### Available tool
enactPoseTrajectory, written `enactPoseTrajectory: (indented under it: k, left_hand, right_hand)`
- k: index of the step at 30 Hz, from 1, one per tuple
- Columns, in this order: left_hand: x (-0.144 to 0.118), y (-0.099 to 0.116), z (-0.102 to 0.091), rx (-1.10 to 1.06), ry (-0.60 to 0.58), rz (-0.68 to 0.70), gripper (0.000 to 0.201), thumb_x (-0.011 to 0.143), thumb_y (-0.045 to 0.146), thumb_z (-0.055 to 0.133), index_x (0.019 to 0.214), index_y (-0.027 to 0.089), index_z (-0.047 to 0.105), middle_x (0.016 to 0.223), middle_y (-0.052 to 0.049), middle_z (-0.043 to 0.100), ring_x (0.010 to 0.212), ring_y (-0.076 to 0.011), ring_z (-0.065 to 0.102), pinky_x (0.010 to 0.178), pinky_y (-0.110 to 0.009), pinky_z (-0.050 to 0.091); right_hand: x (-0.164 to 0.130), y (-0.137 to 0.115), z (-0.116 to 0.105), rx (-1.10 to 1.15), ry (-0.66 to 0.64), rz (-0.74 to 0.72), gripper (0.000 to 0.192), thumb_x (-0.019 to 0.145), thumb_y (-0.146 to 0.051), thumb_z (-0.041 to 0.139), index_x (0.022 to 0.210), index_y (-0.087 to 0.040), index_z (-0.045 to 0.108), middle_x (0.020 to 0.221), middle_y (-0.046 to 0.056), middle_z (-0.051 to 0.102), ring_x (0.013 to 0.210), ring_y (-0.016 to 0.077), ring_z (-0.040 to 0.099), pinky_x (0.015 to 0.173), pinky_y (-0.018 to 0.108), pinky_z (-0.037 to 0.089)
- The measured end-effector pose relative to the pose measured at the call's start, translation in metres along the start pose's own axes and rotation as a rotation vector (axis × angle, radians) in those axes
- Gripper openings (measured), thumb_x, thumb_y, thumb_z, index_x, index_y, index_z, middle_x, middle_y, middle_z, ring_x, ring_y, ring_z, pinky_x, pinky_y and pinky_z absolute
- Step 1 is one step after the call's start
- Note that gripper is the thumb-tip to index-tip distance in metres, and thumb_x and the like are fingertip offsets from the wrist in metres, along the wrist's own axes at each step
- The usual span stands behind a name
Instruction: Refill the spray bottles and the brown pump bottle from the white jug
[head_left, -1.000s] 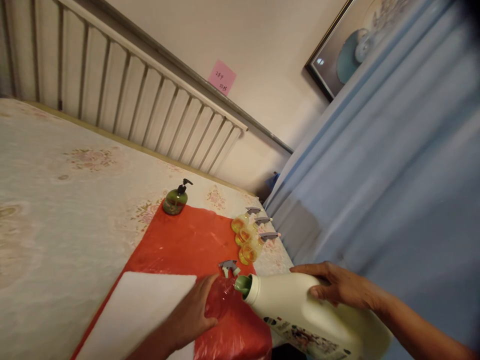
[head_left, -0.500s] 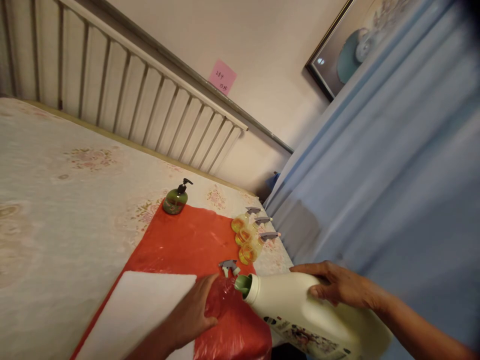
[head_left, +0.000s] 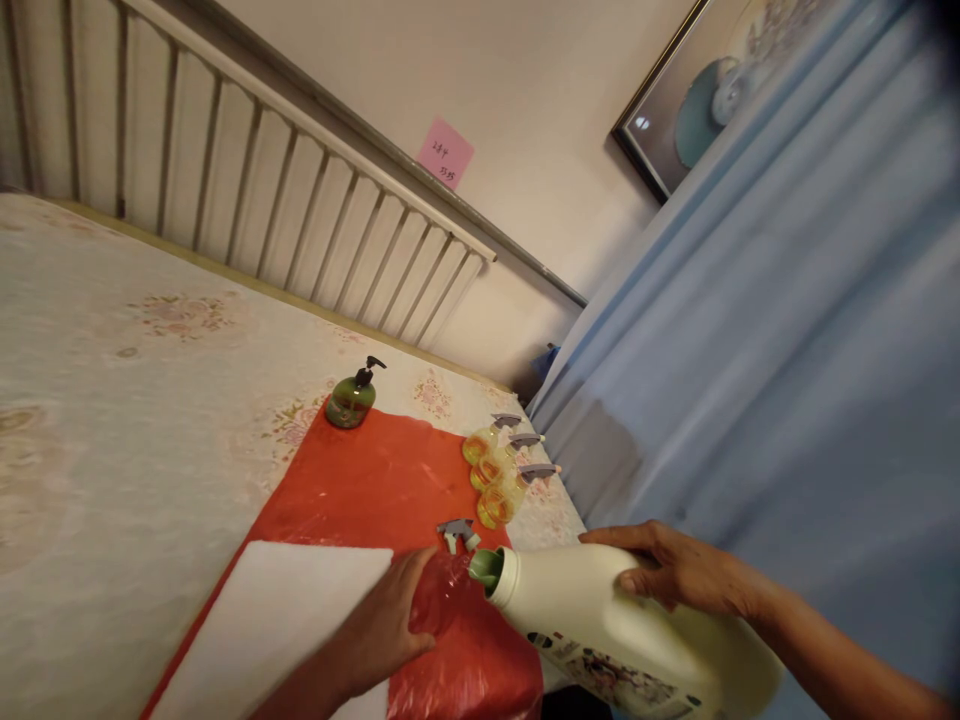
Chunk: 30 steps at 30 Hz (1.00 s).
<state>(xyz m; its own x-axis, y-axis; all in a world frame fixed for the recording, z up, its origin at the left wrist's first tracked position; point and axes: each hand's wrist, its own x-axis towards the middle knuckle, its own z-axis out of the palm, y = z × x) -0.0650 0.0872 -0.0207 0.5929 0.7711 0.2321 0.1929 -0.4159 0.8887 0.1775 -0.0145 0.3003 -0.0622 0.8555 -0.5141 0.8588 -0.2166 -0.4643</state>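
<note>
Cream jug (head_left: 622, 630) w/ green spout, printed label. Red plastic sheet (head_left: 375, 490). White pad (head_left: 270, 625). Green pump bottle (head_left: 351, 398), black top. Yellow spray bottles (head_left: 496, 475), grey triggers. Bed (head_left: 112, 400) w/ pale floral cover. Pink note (head_left: 445, 153). Blue curtain (head_left: 787, 330).

Both forearms are bare as far as the frame's lower edge; no sleeve, cuff or glove shows on either. The left hand (head_left: 386, 625) wears no ring, watch or band on the side that shows. The right hand (head_left: 679, 575) is equally unadorned, its wrist bare, its fingers (head_left: 611, 537) without rings; the nails look short and unpainted.
</note>
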Motion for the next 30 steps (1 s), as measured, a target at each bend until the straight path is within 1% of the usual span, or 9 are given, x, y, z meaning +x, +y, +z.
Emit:
enactPoseTrajectory:
  k: [5, 11, 16, 20, 24, 30]
  left_hand:
    - [-0.0002, -0.0008, 0.0, 0.005, 0.001, -0.008, 0.09, 0.059, 0.018, 0.065, 0.143, 0.025, 0.032, 0.148, -0.007, 0.041, 0.137, -0.0275, 0.037, 0.116, -0.04, 0.029]
    - [0.0, -0.0024, 0.001, -0.009, 0.006, 0.008, 0.09, 0.06, 0.016, 0.064, 0.143, 0.027, 0.031, 0.148, -0.007, 0.041, 0.136, -0.0269, 0.038, 0.115, -0.041, 0.03]
    - [0.0001, -0.003, 0.0016, -0.02, 0.004, 0.003, 0.091, 0.059, 0.018, 0.066, 0.142, 0.028, 0.031, 0.149, -0.006, 0.04, 0.137, -0.0284, 0.036, 0.116, -0.043, 0.029]
    - [0.0001, -0.0045, 0.0022, -0.018, 0.014, 0.009, 0.091, 0.059, 0.018, 0.065, 0.142, 0.027, 0.032, 0.149, -0.006, 0.042, 0.137, -0.0286, 0.037, 0.116, -0.042, 0.03]
    - [-0.0002, -0.0068, 0.0035, -0.024, 0.023, 0.009, 0.091, 0.059, 0.018, 0.065, 0.143, 0.029, 0.031, 0.149, -0.006, 0.041, 0.137, -0.0297, 0.037, 0.115, -0.043, 0.03]
    - [0.0003, -0.0054, 0.003, -0.004, 0.012, 0.002, 0.091, 0.058, 0.018, 0.066, 0.143, 0.026, 0.032, 0.149, -0.008, 0.041, 0.137, -0.0295, 0.038, 0.115, -0.043, 0.03]
  right_hand:
    - [-0.0006, -0.0012, -0.0002, 0.002, -0.006, -0.012, 0.064, 0.081, -0.054, 0.063, 0.135, -0.022, 0.053, 0.1, 0.006, 0.068, 0.07, 0.0138, 0.055, 0.05, 0.018, 0.038]
    - [0.0006, 0.001, -0.0011, 0.016, -0.012, -0.02, 0.063, 0.081, -0.054, 0.063, 0.135, -0.023, 0.053, 0.099, 0.005, 0.068, 0.068, 0.013, 0.054, 0.049, 0.017, 0.037]
    - [0.0009, 0.0004, -0.0012, 0.014, -0.017, -0.016, 0.063, 0.081, -0.053, 0.064, 0.135, -0.023, 0.054, 0.096, 0.005, 0.067, 0.069, 0.0132, 0.055, 0.049, 0.017, 0.037]
    - [0.0005, -0.0011, -0.0012, 0.013, -0.017, -0.016, 0.062, 0.081, -0.054, 0.063, 0.135, -0.025, 0.054, 0.098, 0.004, 0.068, 0.068, 0.0128, 0.055, 0.049, 0.017, 0.037]
    - [0.0006, -0.0018, -0.0012, -0.007, -0.014, -0.015, 0.062, 0.081, -0.054, 0.063, 0.135, -0.025, 0.054, 0.099, 0.005, 0.068, 0.069, 0.0141, 0.055, 0.049, 0.018, 0.038]
    - [0.0011, 0.0006, -0.0013, 0.004, -0.013, -0.007, 0.064, 0.081, -0.054, 0.063, 0.136, -0.024, 0.053, 0.098, 0.005, 0.067, 0.069, 0.0136, 0.055, 0.049, 0.018, 0.038]
